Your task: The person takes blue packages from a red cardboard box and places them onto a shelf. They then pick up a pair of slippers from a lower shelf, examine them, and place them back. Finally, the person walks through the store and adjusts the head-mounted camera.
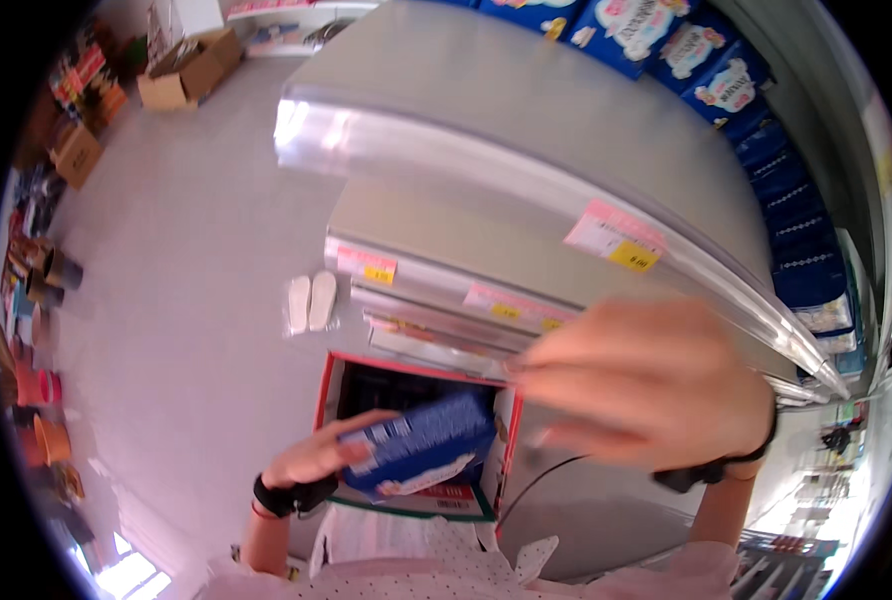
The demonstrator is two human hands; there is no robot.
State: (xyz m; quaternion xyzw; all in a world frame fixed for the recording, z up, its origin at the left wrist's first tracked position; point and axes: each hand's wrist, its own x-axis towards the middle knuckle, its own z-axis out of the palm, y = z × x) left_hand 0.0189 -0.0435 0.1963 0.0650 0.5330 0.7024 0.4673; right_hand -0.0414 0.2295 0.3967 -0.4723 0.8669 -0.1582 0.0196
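My left hand (311,455) grips a blue package (431,440) with white and pale printed areas, holding it by its left end. The package is tilted over an open cardboard box (509,440) with red edges, where dark blue items (386,385) lie partly hidden beneath it. To the right, my right hand (656,380) is raised in front of the shelf edges. Motion smears its fingers, and whether anything is between them is not visible. A dark band circles each wrist.
Grey shelves (436,85) with clear fronts and pink-and-yellow price tags (616,237) rise ahead and right. Several blue packages (731,90) line the top shelf's back. White insoles (311,302) lie on the floor at left. Cardboard boxes (188,75) and pots (58,268) stand farther left.
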